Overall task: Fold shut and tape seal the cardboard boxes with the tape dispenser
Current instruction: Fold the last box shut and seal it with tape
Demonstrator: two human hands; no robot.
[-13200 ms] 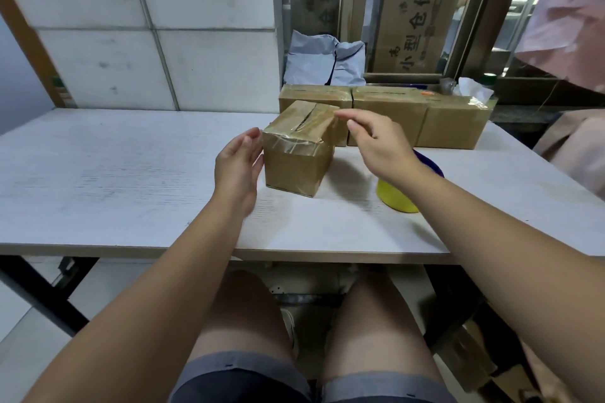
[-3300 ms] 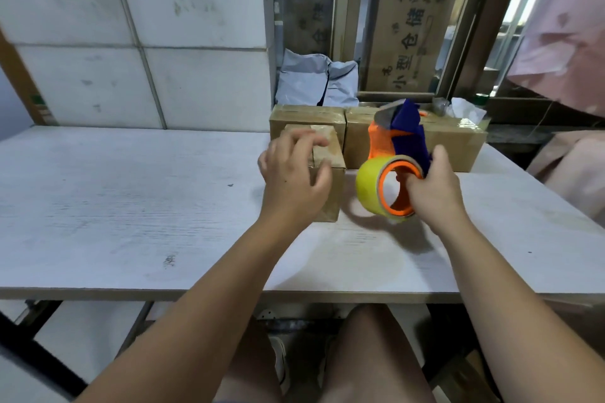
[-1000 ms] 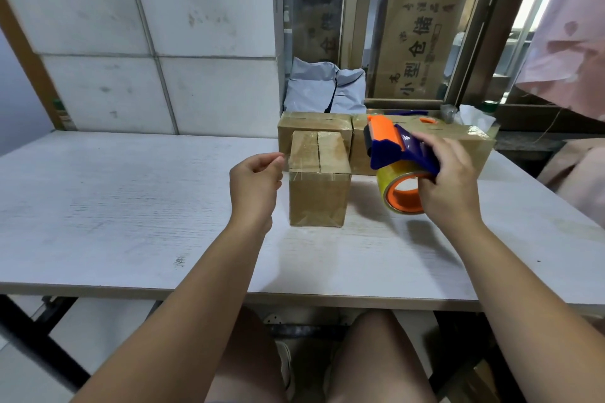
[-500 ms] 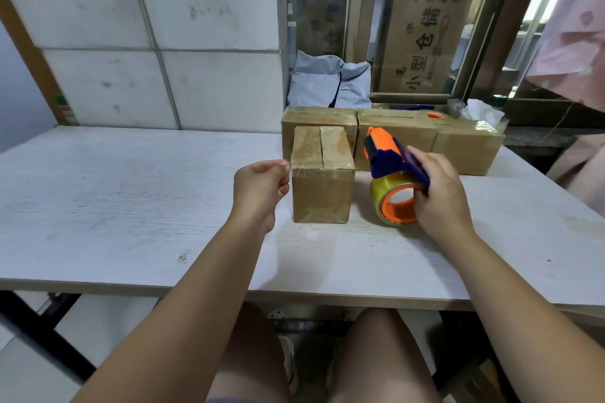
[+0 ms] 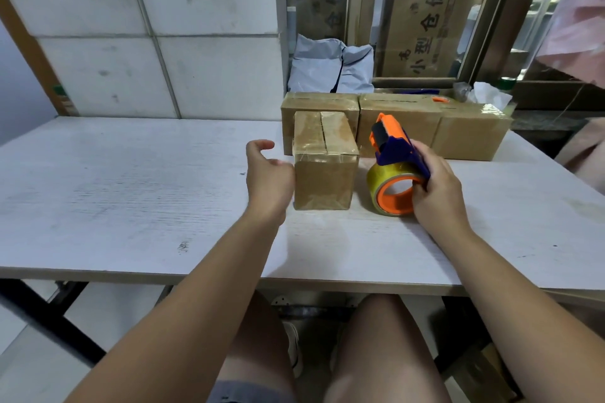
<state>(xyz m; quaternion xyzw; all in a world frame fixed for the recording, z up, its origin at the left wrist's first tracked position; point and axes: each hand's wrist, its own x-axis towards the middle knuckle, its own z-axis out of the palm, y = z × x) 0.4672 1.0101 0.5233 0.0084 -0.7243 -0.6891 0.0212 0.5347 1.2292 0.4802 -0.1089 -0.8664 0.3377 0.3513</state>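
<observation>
Right hand (image 5: 437,193) — one dispenser (image 5: 394,150); four boxes (image 5: 322,180)

Our right hand (image 5: 438,193) covers the handle of the tape dispenser (image 5: 391,170). The front box (image 5: 322,177) hides part of the back-row box (image 5: 319,104) behind it, and the fingers (image 5: 282,163) of our left hand (image 5: 266,175) are blurred, so we cannot judge contact.

Gripped tape dispenser (image 5: 394,154) in right hand (image 5: 437,190), roll (image 5: 381,177) on table (image 5: 131,190) right of small taped box (image 5: 322,173). Held left hand (image 5: 266,177) loosely curled, empty, beside box.
</observation>
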